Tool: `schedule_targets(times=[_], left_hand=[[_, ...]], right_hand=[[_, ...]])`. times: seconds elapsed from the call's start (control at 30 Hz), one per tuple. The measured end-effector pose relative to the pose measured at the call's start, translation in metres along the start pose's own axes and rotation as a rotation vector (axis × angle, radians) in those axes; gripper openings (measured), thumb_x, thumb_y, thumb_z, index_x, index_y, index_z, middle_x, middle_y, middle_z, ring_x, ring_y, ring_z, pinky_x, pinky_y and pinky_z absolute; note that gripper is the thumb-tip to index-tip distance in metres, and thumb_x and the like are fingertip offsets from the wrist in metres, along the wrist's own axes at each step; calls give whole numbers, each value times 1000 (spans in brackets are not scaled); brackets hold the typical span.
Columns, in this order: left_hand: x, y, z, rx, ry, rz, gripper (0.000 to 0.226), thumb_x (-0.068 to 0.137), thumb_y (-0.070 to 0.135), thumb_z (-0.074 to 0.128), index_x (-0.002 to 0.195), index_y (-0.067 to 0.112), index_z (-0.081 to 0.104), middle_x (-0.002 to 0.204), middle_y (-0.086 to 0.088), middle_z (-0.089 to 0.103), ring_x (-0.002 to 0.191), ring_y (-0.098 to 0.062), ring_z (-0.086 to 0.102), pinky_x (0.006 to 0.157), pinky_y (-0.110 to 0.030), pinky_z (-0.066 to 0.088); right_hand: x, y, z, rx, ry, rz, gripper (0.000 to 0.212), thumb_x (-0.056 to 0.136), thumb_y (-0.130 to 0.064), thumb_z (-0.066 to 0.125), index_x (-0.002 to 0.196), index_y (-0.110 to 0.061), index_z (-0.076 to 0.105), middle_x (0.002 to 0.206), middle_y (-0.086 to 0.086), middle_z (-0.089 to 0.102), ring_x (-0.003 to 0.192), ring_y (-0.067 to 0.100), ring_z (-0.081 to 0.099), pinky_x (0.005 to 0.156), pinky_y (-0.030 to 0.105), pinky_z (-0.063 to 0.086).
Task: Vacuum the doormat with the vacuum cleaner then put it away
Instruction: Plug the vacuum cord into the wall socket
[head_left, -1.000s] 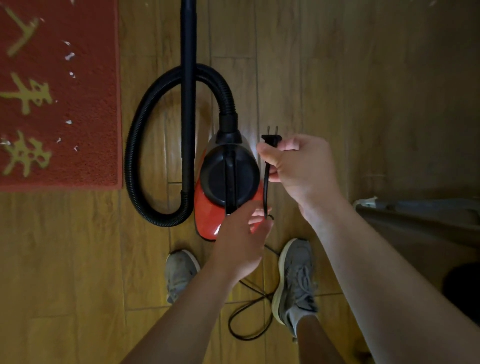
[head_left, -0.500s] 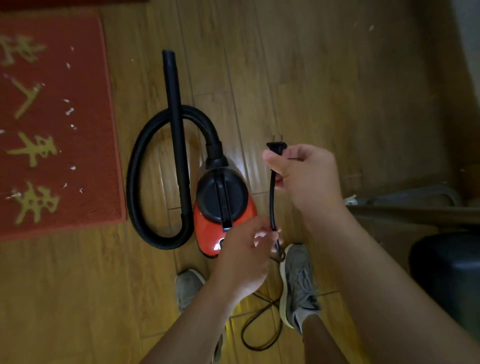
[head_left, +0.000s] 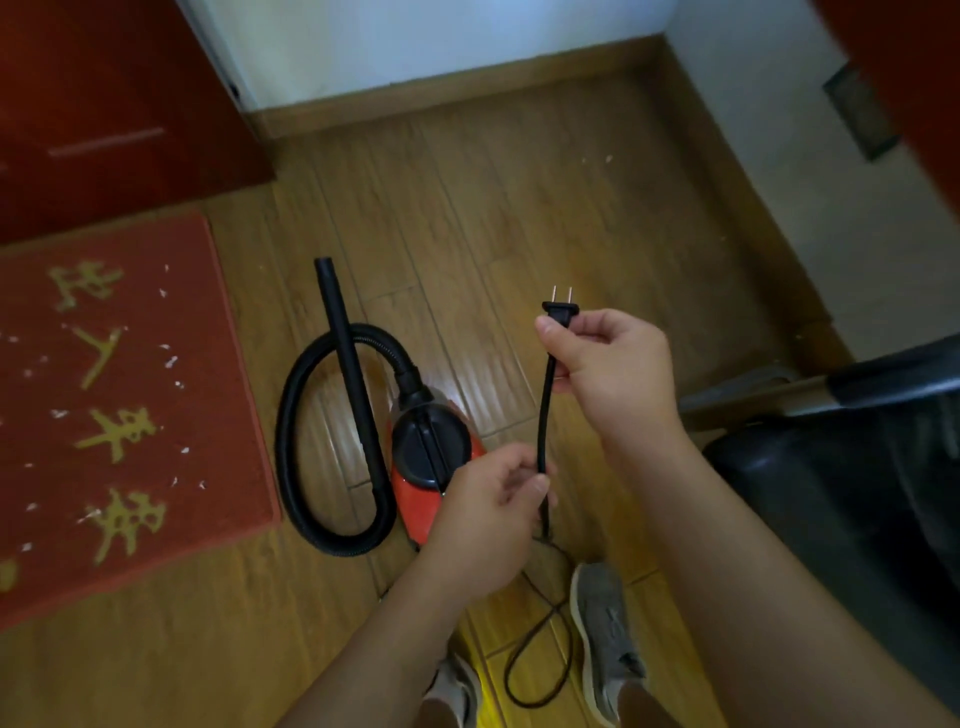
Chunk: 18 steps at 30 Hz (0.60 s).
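A small red and black vacuum cleaner lies on the wooden floor with its black hose looped to the left and its tube pointing away from me. My right hand pinches the black plug, prongs up. My left hand pinches the power cord lower down, in front of the vacuum body. More cord loops on the floor between my shoes. The red doormat with gold characters and white scraps lies to the left.
A dark red door stands behind the mat. White walls with a wooden skirting board meet in a corner ahead. A dark bin or chair sits at the right. My grey shoes are below my hands.
The view has tilted up, so the wall corner and door now show. Both hands keep their hold on the plug and cord, now stretched a bit further apart.
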<state>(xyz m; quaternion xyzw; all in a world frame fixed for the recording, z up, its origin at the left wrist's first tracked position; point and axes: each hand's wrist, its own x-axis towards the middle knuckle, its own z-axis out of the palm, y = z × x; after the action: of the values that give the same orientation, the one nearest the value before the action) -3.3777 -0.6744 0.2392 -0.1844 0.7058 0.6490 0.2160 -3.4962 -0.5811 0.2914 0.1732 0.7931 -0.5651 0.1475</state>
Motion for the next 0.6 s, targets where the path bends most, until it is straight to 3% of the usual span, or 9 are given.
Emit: schedule_targets(times=[0.1,0.23,0.37,0.6], left_hand=[[-16,31,6,32,4,21,24,103,15,53,91,31,66,84,2,70,81,-13,67,85,-44,59],[-34,75,19,87,-1,68,26,103,15,52,87,30,65,82,-2,68,70,-18,60,69,-41,54],[-56,112,42,130,-32,101,26,104,16,50,88,31,65,79,3,67,83,-35,63,78,-55,55],[-103,165,87,196,-22,155,26,105,14,48,91,30,64,79,5,68,82,-29,65,75,-50,57]], right_hand=[[-15,-23,-26,8,0,-20,21,87,-29,77,100,-14,71,89,1,74,79,11,73,71,28,61],[-31,-53,-62,66,33,-51,17,86,-29,79,95,-17,71,84,-1,74,74,9,72,70,30,61],[-51,-78,-105,115,56,-86,16,86,-27,79,92,-14,71,80,2,73,68,13,71,67,33,63],[-90,-112,-173,128,73,-165,13,87,-27,77,92,-17,71,84,0,73,75,14,72,65,30,63]])
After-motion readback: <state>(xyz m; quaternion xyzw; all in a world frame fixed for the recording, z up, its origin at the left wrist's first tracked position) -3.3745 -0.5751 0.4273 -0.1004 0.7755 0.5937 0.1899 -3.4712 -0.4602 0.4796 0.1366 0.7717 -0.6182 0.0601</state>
